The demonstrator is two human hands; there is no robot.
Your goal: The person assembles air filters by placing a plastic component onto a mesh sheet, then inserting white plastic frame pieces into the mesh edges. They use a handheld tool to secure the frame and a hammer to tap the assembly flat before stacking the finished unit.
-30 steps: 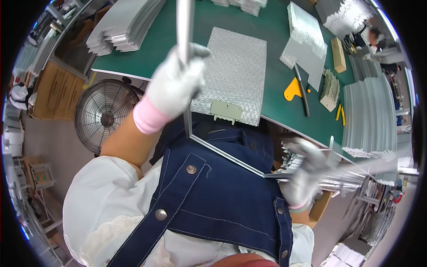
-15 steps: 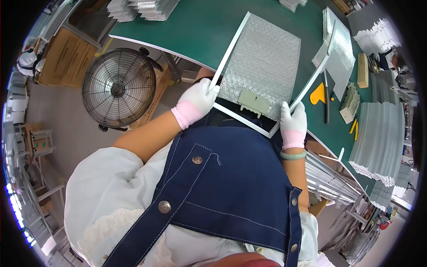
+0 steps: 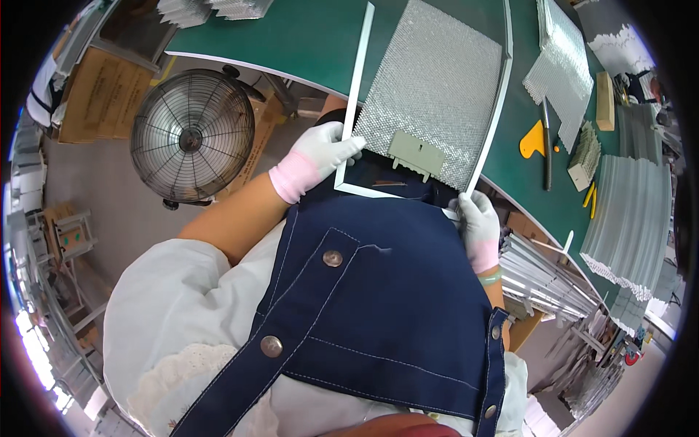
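My left hand [image 3: 318,159], in a white glove with a pink cuff, grips the left bar of a thin white metal frame [image 3: 355,80] just above its lower corner. Gloved the same way, my right hand [image 3: 478,224] closes on the frame's lower right end, close to my apron. Between the side bars a silver mesh panel [image 3: 440,80] lies on the green table [image 3: 291,44]. The right bar runs along the panel's right edge. A grey-green block with prongs [image 3: 416,154] rests on the panel's near edge. Part of the frame's near bar is hidden by my apron.
To the right lie an orange scraper [image 3: 532,141], a dark rod-like tool [image 3: 547,149], yellow-handled pliers [image 3: 593,198] and a wooden block [image 3: 604,102]. Mesh sheets [image 3: 562,69] are stacked behind them. A floor fan [image 3: 191,138] stands left of the table beside cardboard boxes [image 3: 102,95].
The frame has turned, and its right bar has swung from the scraper's side to the panel's right edge. My right hand has moved down toward my apron, still holding the frame.
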